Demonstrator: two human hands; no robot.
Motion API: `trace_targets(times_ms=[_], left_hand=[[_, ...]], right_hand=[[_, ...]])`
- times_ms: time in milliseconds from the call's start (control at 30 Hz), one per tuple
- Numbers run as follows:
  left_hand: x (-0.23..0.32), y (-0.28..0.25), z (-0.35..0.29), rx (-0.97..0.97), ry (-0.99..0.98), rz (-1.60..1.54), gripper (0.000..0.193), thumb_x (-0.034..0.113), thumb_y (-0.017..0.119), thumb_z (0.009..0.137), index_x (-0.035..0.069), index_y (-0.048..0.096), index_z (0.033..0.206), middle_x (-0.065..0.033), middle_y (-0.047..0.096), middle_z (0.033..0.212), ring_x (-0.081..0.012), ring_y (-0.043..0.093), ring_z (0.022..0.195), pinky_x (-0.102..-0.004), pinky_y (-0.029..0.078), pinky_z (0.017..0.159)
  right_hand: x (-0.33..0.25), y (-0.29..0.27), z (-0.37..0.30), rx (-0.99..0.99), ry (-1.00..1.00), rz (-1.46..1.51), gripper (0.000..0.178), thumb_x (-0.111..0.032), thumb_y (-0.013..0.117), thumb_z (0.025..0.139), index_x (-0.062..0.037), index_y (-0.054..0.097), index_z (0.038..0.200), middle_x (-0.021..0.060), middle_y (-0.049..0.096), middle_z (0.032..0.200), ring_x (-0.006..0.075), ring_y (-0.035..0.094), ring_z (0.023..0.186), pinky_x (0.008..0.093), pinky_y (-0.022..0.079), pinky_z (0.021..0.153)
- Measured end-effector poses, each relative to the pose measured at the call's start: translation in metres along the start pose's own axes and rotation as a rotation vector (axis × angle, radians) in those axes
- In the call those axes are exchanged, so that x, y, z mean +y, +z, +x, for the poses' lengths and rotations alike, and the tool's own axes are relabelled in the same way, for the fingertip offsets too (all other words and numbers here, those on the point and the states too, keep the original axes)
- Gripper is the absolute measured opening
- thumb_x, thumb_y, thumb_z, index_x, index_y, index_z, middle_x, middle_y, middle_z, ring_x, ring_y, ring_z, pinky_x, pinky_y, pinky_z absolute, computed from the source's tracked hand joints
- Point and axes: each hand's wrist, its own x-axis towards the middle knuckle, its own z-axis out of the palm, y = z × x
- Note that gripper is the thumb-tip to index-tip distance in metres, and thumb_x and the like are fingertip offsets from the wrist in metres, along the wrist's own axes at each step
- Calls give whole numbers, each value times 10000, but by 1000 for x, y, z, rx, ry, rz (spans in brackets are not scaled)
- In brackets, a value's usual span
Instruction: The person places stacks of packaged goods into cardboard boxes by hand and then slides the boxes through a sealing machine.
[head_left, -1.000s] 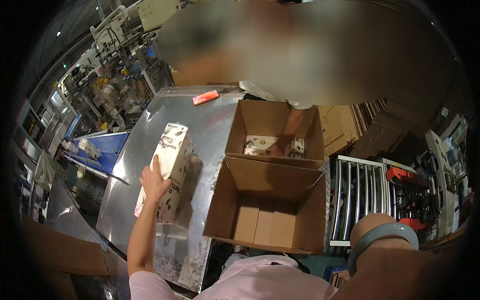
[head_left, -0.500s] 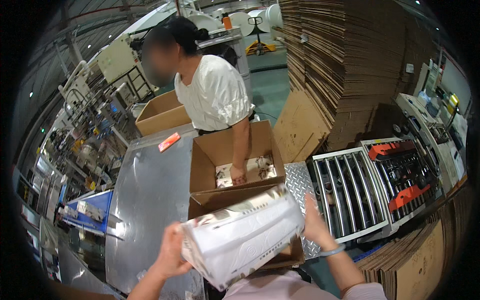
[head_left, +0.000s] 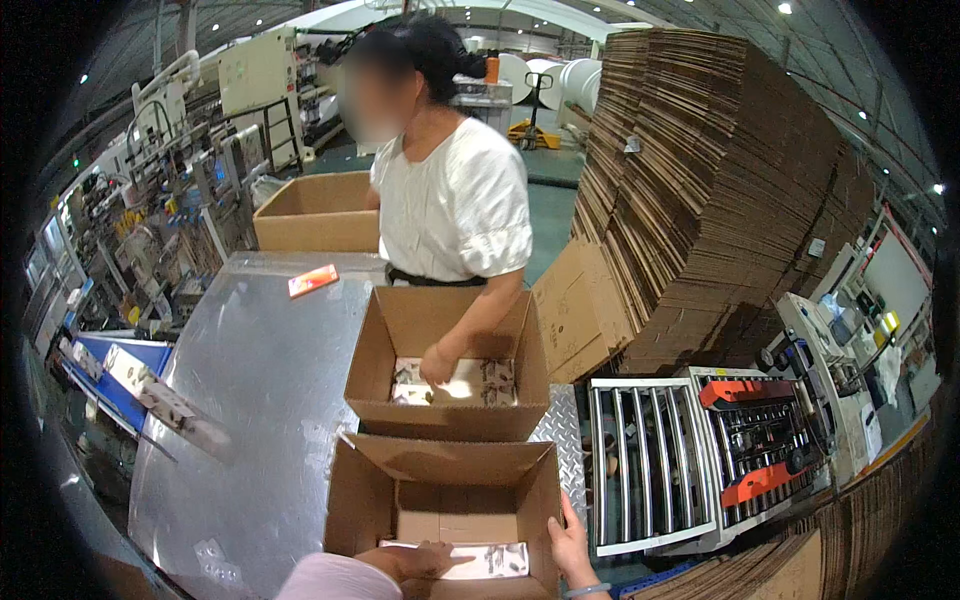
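Note:
An open cardboard box (head_left: 440,455) stands in front of me. My left hand (head_left: 425,560) reaches into it, fingers stretched out on top of a white patterned soft pack (head_left: 490,562) lying at the box's near side. My right hand (head_left: 570,545) grips the right wall of this box at its rim, thumb toward the inside. Directly beyond stands a second open cardboard box (head_left: 450,415). A co-worker's hand (head_left: 438,365) is down inside that one, over similar patterned packs (head_left: 498,382) on its bottom.
On the metal table (head_left: 250,370) lies an orange-red flat item (head_left: 313,281). Patterned packs (head_left: 150,385) come off a blue chute (head_left: 95,375) at left. A third box (head_left: 315,215) stands beyond. To the right are a roller conveyor (head_left: 655,460) and tall stacks of flattened cartons (head_left: 690,190).
The patterned pack has gone from between my two hands down into the near box. My right hand has moved onto the box wall. More packs show at the blue chute.

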Motion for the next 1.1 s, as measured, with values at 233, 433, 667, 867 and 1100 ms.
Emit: trace_targets(times_ms=[233, 433, 667, 867, 1100], left_hand=[[20, -111, -66, 531, 158, -296, 498, 194, 548, 833, 102, 426, 1307, -190, 495, 1226, -352, 501, 1096, -433, 421, 919], [-76, -144, -325, 1372, -396, -573, 440, 175, 614, 800, 60, 501, 1209, -177, 525, 1181, -338, 492, 1100, -406, 392, 958], [-263, -68, -493, 1230, -1383, -404, 712, 584, 557, 774, 279, 350, 1383, -194, 181, 1461, -385, 231, 1325, -630, 321, 951], [-345, -60, -491, 1239, -1474, -528, 557, 609, 446, 822, 262, 529, 1249, -97, 267, 1439, -324, 208, 1320, -672, 302, 922], [-171, -63, -422, 887, -1048, -373, 483, 485, 473, 849, 187, 536, 1224, -123, 315, 1402, -338, 318, 1229, -586, 330, 908]], right_hand=[[3, 4, 3, -84, -79, -124, 527, 30, 467, 850, 25, 319, 1355, 165, 403, 1364, 243, 408, 1242, 311, 322, 1019], [-64, 25, 8, 78, -540, -1027, 650, -175, 663, 809, 50, 340, 1326, 266, 432, 1278, 408, 422, 1171, 396, 314, 1026], [-132, 166, 26, -187, -687, -629, 135, -111, 550, 896, 16, 567, 855, 105, 573, 1067, 183, 525, 826, 287, 420, 751], [-134, 282, 6, -586, -925, -779, 280, 1, 588, 791, 0, 552, 1069, 170, 535, 1152, 246, 538, 1051, 349, 426, 897], [-100, 374, 39, -754, -432, -347, 480, -96, 619, 822, 40, 412, 1232, 187, 434, 1254, 268, 509, 1096, 354, 446, 911]])
